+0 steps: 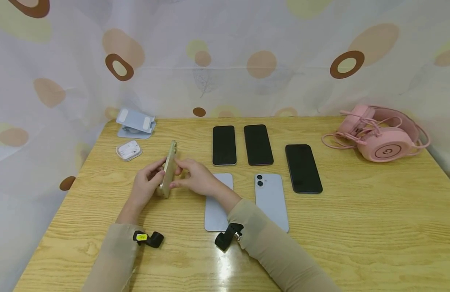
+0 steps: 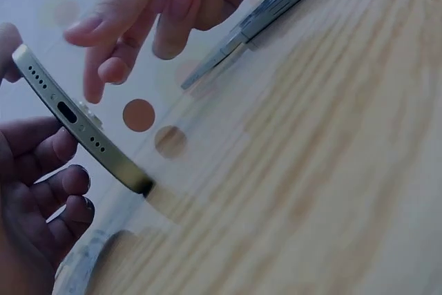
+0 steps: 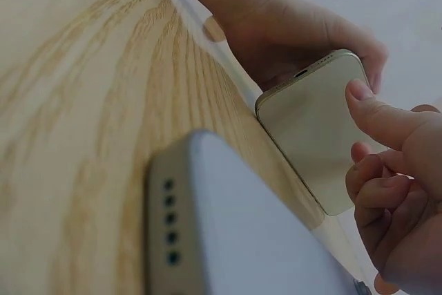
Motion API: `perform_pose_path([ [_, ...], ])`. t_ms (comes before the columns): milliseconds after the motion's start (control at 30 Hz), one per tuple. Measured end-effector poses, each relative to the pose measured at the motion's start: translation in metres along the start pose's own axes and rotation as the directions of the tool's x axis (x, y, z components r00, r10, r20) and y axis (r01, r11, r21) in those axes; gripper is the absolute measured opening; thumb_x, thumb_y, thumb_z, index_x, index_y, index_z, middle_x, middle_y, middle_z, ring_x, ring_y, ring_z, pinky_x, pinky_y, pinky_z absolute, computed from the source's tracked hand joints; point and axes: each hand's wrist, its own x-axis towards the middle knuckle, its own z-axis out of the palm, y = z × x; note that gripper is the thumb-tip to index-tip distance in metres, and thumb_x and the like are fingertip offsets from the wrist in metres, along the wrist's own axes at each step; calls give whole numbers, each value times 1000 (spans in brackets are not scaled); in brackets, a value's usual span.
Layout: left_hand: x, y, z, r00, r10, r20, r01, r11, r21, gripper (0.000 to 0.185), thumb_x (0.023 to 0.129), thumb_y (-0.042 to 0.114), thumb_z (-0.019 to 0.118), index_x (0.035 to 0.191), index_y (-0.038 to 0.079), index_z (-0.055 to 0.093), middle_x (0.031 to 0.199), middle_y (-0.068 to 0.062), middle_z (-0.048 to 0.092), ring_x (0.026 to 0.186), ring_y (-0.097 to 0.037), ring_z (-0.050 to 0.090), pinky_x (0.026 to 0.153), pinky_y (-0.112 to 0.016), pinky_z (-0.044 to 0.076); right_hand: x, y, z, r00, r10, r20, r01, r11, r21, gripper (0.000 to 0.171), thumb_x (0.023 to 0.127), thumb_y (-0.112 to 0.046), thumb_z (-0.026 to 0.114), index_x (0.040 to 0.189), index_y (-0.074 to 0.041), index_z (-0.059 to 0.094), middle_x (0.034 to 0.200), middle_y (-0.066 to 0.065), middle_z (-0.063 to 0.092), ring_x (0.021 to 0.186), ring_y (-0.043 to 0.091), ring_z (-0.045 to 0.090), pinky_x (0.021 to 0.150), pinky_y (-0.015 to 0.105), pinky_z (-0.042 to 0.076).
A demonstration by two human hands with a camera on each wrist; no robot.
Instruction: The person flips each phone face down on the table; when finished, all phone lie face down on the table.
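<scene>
A gold phone [image 1: 169, 172] stands tilted on one long edge on the left part of the table, its camera end pointing away. My left hand [image 1: 145, 181] grips it from the left, thumb at the upper edge and fingers against the screen side. In the left wrist view, the bottom end of the phone with its charging port faces the camera. My right hand [image 1: 199, 177] hovers by the phone's back, fingers loosely bent and holding nothing. Under the right forearm lies a pale phone [image 1: 215, 215], partly covered by it; a white-blue phone [image 1: 270, 198] with two lenses lies face down beside it.
Three dark-screened phones lie face up behind: one phone [image 1: 225, 145], a second phone [image 1: 259, 144] and a third phone [image 1: 303, 168]. Pink headphones [image 1: 387, 140] sit at the back right. A light-blue folding stand [image 1: 136, 121] and boxed white earphones [image 1: 129, 150] are at the back left.
</scene>
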Motion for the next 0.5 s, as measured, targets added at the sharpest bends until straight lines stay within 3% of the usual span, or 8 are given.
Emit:
perform_pose_path([
  [233,-1,-4,-6,993,15,-118,-14,1000,4,39,91,-1,45,127,-12,54,101,-4,64,88,-2,58,76,-16,47,-1,-1,0,999,39,18,-38,996,-80,76,81,-26,77,143,-1,41,95,0,55,79,17,48,69,21,37],
  [500,0,-3,-5,954,3,-298,23,996,81,31,90,1,55,118,-8,64,82,8,58,72,-3,53,61,-14,44,1,1,-3,997,76,17,-73,987,-145,73,81,-29,76,142,-2,44,91,-2,54,79,12,46,72,23,39],
])
